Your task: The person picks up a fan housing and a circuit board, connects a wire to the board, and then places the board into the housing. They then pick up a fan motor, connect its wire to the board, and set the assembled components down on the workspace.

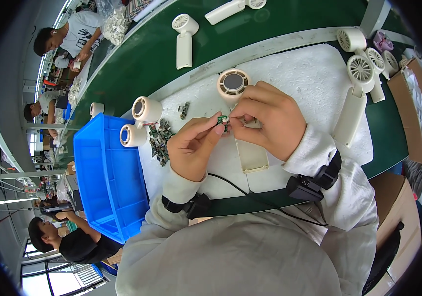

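My left hand pinches a small green circuit board between thumb and fingers. Against the board's right side, my right hand has its thumb and fingertips closed; what they grip is too small to make out. Under both hands lies a cream handheld fan with its handle shell open toward me. Its round fan head points away from me, and my right hand hides part of the handle. Left of my left hand is a pile of small circuit boards, with a few more boards just beyond.
White foam sheets cover the green bench. Loose fan heads stand beside a blue plastic bin at left. Assembled fans lie at right near a cardboard box. Another fan lies beyond the metal rail. Co-workers sit at far left.
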The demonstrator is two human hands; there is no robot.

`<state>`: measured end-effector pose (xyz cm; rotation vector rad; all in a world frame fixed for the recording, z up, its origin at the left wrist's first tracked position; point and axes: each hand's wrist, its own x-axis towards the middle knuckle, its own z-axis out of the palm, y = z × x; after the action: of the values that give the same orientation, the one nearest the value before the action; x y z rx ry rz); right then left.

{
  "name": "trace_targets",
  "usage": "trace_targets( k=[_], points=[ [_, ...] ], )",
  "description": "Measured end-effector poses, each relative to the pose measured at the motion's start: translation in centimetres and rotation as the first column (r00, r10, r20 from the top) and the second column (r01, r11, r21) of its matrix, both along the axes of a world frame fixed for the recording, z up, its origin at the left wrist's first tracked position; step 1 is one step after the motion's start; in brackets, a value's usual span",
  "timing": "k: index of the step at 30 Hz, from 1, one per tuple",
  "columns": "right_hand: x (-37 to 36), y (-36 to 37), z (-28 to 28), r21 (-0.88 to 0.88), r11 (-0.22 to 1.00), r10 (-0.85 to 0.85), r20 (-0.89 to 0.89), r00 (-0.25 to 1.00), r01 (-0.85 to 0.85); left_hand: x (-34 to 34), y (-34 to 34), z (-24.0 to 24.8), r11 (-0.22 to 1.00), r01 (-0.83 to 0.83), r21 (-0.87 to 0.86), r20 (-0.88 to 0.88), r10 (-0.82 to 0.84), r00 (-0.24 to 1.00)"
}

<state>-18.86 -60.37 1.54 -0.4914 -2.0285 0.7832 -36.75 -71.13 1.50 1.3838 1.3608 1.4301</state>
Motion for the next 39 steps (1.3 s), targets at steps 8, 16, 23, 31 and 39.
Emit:
trace_targets(
  k=[8,16,23,31,39],
  points=[
    [-0.1,-0.7,0.7,0.003,0.999,-0.05,-0.145,0.988,0.051,1.7,-0.4,2.9,0.983,-0.098,0.153,-0.334,0.145,0.931],
    [0.0,-1.4,0.2,-0.115,0.984,-0.162,-0.24,0.957,0.138,4.1,0.4,3.8,0.948,-0.139,0.287,-0.671,0.302,0.677],
    [-0.3,-0.9,-0.3,-0.321,0.932,-0.248,-0.223,0.943,0.17,5.3,1.9,4.2,0.942,-0.131,0.309,-0.775,0.33,0.54],
    [-0.5,0.8,-0.6,-0.436,0.896,-0.261,-0.364,0.894,0.084,4.5,3.8,5.3,0.928,-0.019,-0.371,0.189,0.095,0.977],
    [-0.4,2.6,-1.2,-0.595,0.801,-0.265,-0.455,0.85,-0.069,4.9,7.5,7.2,0.819,0.268,-0.507,0.241,-0.165,0.957]
  ],
)
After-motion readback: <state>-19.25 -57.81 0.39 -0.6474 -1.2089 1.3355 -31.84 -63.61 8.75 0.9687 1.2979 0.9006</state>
